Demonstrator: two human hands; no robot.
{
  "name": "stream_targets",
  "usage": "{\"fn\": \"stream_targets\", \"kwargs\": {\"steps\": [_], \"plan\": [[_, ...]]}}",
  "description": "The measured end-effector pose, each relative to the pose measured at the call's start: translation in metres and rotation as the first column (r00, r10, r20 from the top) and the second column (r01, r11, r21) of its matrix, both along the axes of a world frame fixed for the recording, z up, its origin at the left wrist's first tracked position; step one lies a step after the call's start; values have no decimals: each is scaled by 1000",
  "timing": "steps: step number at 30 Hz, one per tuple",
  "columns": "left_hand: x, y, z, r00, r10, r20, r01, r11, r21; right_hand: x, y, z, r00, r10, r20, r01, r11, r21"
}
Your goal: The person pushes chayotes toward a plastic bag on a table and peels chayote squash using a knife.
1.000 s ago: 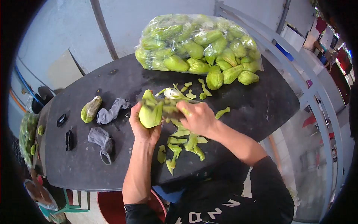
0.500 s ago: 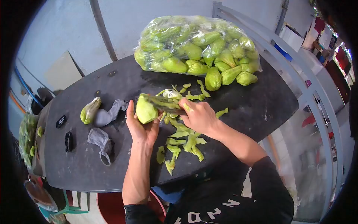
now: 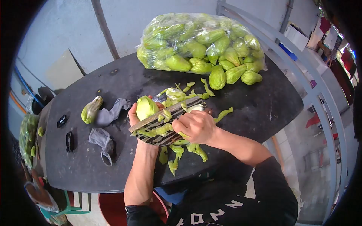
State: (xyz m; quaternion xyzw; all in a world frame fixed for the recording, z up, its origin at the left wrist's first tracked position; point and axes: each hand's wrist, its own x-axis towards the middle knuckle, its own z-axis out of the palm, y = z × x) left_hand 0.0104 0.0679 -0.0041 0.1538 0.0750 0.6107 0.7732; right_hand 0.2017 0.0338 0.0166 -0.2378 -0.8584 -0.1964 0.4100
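Observation:
My left hand [image 3: 134, 116] is wrapped round a pale green peeled chayote [image 3: 146, 108], partly behind the blade. In my right hand [image 3: 196, 126] is a broad knife [image 3: 160, 130] with dark and light stripes, its wide face turned toward the camera. Strips of green peel cling to the blade. Below and beyond both hands, more peel strips [image 3: 173, 164] lie scattered on the dark table [image 3: 90, 165].
A clear plastic bag [image 3: 196, 41] full of chayotes stands at the back, some spilling out. Left of my hands are one chayote [image 3: 91, 110], two grey cloth pieces [image 3: 102, 143] and two small black objects [image 3: 69, 142]. A metal railing [image 3: 320, 94] runs along the right.
The knife has swung from edge-on at the chayote to broad face up, its tip now lower left across my left hand. The chayote has turned in my left hand.

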Motion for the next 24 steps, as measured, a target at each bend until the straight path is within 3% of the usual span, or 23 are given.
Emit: {"fn": "stream_targets", "kwargs": {"steps": [6, 9, 14, 16, 18, 22, 24], "plan": [[2, -6, 5, 999, 31, -35, -31, 999, 14, -2, -1, 0, 1000, 3, -15, -3, 1000, 5], [10, -18, 25, 974, 145, -174, -172, 973, -153, 6, 9, -1, 994, -112, -5, 110, 981, -158], [12, -18, 36, 961, 188, -203, -224, 959, -176, 9, 12, -7, 992, -115, -41, 101, 962, -253], [11, -21, 34, 953, 214, -216, -258, 945, -203, 12, 18, -8, 970, -243, -17, 217, 891, -399], [7, -18, 29, 979, 134, -154, -140, 990, -26, 19, 25, -13, 961, -275, 26, 263, 880, -395], [7, -18, 32, 966, 162, -201, -186, 977, -106, 17, 15, -4, 983, -183, -7, 172, 938, -301], [4, -16, 27, 976, 104, -193, -122, 989, -84, 11, 6, 5, 995, -25, -98, 0, 969, -248]]}}
